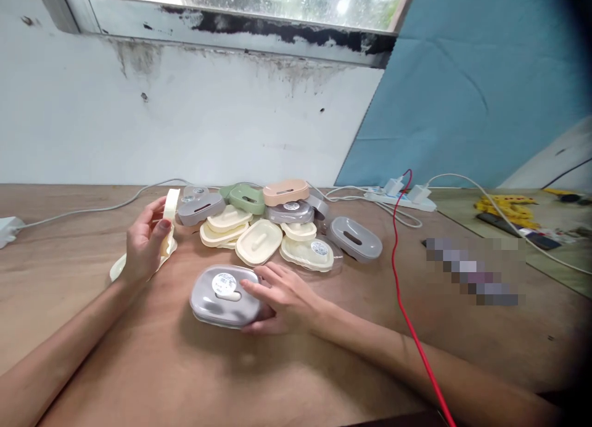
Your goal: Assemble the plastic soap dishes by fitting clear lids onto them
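Note:
My left hand is closed around a cream plastic piece, held on edge so its thin side shows. Below it, partly hidden by the hand, a flat cream piece lies on the table. My right hand grips the right end of a grey oval plastic box with a round white label and a slot in its top. Just beyond it, cream oval plates lie in a heap with grey oval covers, a green cover and a peach cover.
A red cable runs across the table right of my forearm. White cords lead to a power strip by the wall. Yellow items and a blurred-out object lie at the right. A white plug sits far left.

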{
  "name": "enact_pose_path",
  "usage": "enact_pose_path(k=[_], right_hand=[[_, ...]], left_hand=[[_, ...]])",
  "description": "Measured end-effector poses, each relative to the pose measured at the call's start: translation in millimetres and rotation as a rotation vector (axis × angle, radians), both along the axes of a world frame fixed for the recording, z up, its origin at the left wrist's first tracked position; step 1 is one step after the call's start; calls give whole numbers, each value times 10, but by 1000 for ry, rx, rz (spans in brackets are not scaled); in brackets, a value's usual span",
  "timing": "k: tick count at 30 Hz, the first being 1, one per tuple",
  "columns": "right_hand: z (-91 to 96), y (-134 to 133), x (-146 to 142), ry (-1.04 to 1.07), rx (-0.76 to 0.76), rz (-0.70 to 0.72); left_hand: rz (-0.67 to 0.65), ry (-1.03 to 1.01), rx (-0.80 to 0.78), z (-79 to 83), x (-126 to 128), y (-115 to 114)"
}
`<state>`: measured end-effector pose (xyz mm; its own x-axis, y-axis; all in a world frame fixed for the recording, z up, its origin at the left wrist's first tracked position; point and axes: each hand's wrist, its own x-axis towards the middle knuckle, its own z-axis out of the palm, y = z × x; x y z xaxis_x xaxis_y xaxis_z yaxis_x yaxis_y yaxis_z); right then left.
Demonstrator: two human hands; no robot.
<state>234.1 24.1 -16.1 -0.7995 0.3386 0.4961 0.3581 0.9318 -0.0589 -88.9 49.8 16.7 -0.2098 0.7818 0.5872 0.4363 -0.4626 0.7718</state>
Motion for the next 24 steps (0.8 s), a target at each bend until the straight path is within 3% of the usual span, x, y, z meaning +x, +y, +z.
enact_pose_path(k=[4,7,11,14,18,21,24], right_hand=[[118,-88,-541,-121,58,-212],[171,-105,-911,-206,74,-331],[206,-125,-1221,-214,5,-341],[218,-145,-1297,-172,-68,-291],[195,-48,-1117,-127,-67,-125],[144,124,-721,-115,57,-18],[92,278,-185,-24,227,141]], left_hand=[[176,32,101,-46,-29,17],[231,94,121,-75,-86,34],[302,170,118,-114,-175,74],[388,229,171,-109,-210,74],[370,429,321,-9,-115,-57],[165,706,556,71,125,-255],[-92,818,578,43,483,-471]])
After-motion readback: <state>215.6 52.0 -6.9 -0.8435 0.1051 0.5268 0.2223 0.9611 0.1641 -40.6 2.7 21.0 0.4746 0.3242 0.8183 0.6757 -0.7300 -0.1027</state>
